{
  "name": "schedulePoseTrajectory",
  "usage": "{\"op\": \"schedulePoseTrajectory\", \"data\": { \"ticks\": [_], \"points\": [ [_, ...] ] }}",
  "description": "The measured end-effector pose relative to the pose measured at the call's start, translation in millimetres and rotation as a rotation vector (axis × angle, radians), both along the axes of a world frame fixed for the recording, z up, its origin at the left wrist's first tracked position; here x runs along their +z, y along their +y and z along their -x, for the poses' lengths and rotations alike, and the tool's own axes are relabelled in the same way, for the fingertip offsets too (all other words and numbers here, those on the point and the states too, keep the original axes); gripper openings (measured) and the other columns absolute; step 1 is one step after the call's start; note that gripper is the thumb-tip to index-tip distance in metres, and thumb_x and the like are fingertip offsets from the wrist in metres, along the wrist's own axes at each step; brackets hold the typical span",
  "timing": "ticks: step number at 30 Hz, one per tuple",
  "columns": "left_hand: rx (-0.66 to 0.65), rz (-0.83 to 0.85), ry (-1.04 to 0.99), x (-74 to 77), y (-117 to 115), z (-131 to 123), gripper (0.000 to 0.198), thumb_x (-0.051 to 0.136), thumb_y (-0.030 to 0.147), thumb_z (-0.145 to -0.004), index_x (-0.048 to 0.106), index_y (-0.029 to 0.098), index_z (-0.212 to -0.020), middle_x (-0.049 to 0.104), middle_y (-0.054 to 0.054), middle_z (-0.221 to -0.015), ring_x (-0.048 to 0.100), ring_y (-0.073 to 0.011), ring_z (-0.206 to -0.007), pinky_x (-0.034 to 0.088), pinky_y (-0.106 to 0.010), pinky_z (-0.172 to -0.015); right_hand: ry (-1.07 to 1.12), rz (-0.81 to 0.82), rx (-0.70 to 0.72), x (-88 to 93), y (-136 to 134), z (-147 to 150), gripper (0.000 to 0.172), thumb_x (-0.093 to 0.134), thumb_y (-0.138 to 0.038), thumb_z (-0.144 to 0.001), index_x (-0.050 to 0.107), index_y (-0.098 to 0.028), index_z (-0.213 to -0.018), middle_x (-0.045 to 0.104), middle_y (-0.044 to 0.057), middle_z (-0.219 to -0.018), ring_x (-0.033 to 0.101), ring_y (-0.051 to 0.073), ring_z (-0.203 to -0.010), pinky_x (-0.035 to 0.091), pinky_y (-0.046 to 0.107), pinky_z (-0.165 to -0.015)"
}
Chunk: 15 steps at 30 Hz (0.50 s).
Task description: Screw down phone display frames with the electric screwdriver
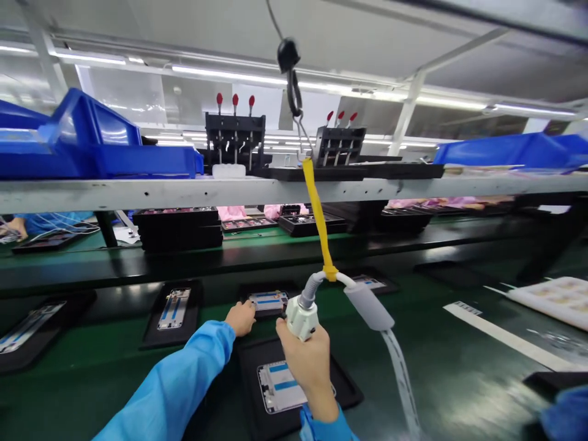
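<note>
My right hand (307, 361) is wrapped round a white electric screwdriver (302, 315) that hangs from a yellow strap (318, 220) and a black hook overhead. Below that hand lies a phone frame (280, 386) in a black tray (342, 386). My left hand (240, 318), in a light blue sleeve, reaches forward and touches another phone frame (269, 302) in a black tray on the belt. Its fingers are curled at the edge of that frame.
More black trays with phone frames (173, 308) ride the green conveyor belt (459, 367) at left. A shelf (229, 190) above carries blue bins (101, 147) and black fixtures. A white tray (551, 300) lies at right. People in pink sit across the line.
</note>
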<state>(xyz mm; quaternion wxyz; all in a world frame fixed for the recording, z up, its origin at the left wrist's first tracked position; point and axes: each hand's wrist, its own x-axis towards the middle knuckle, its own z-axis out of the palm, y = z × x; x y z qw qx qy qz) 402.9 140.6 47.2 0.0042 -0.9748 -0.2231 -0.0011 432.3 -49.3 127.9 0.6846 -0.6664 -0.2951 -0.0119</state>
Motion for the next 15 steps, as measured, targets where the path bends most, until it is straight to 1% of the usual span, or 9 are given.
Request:
{"op": "schedulePoseTrajectory", "data": {
  "ticks": [2,3,5,7,9,11,13,15],
  "points": [
    [-0.002,-0.06,-0.009,9.2,4,23,0.033,0.063,0.036,-0.096,0.06,0.016,-0.122,0.062,-0.009,-0.122,0.064,-0.0225,-0.104,0.057,-0.043,-0.089,0.016,-0.012,-0.049,6.3,-8,-6,0.018,0.066,-0.035,-0.066,0.067,-0.016,-0.069,0.059,0.0,-0.052,0.054,0.016,-0.049,0.045,0.028,-0.051],
    [0.0,-0.09,-0.021,14.6,4,41,0.032,0.063,0.036,-0.096,0.06,0.015,-0.121,0.063,-0.009,-0.12,0.064,-0.0221,-0.103,0.057,-0.043,-0.088,0.027,-0.018,-0.077,9.2,-12,-9,0.019,0.066,-0.035,-0.065,0.067,-0.016,-0.068,0.059,0.0,-0.051,0.054,0.017,-0.05,0.045,0.029,-0.051],
    [0.005,-0.143,-0.058,25.3,-1,90,0.028,0.062,0.034,-0.097,0.061,0.015,-0.116,0.064,-0.008,-0.116,0.064,-0.0213,-0.101,0.057,-0.042,-0.088,0.051,-0.025,-0.127,14.3,-19,-14,0.019,0.067,-0.035,-0.063,0.067,-0.016,-0.067,0.059,0.0,-0.05,0.054,0.017,-0.05,0.043,0.029,-0.052],
    [0.003,-0.178,-0.101,33.6,-16,154,0.019,0.061,0.029,-0.097,0.063,0.014,-0.108,0.064,-0.006,-0.11,0.064,-0.021,-0.1,0.056,-0.042,-0.088,0.077,-0.025,-0.163,17.6,-23,-18,0.018,0.068,-0.033,-0.06,0.066,-0.016,-0.064,0.058,0.0,-0.049,0.054,0.018,-0.05,0.042,0.03,-0.052],
    [-0.016,-0.179,-0.141,37.4,-42,227,0.01,0.055,0.02,-0.097,0.063,0.014,-0.1,0.064,-0.008,-0.104,0.062,-0.0222,-0.098,0.056,-0.04,-0.085,0.103,-0.023,-0.186,18.4,-26,-19,0.016,0.069,-0.031,-0.057,0.065,-0.017,-0.062,0.058,0.0,-0.05,0.054,0.018,-0.05,0.041,0.031,-0.053],
    [-0.026,-0.162,-0.176,34.5,-76,299,0.017,0.046,0.015,-0.098,0.062,0.016,-0.102,0.063,-0.009,-0.105,0.061,-0.0219,-0.095,0.056,-0.035,-0.081,0.126,-0.024,-0.197,16.4,-25,-17,0.015,0.07,-0.028,-0.055,0.065,-0.017,-0.062,0.06,0.0,-0.053,0.056,0.018,-0.053,0.041,0.031,-0.054],
    [-0.027,-0.167,-0.231,23.0,-115,362,0.022,0.04,0.015,-0.099,0.062,0.018,-0.103,0.064,-0.009,-0.105,0.061,-0.0221,-0.097,0.055,-0.034,-0.082,0.14,-0.03,-0.185,12.1,-22,-13,0.015,0.071,-0.026,-0.056,0.067,-0.017,-0.067,0.062,0.0,-0.059,0.059,0.019,-0.059,0.043,0.031,-0.056],
    [-0.055,-0.3,-0.381,2.1,-153,410,0.021,0.043,0.015,-0.098,0.064,0.019,-0.101,0.067,-0.008,-0.1,0.062,-0.0233,-0.098,0.053,-0.032,-0.08,0.136,-0.038,-0.147,7.0,-16,-7,0.016,0.072,-0.026,-0.059,0.068,-0.019,-0.073,0.065,0.0,-0.066,0.061,0.019,-0.064,0.046,0.031,-0.059]
  ]
}}
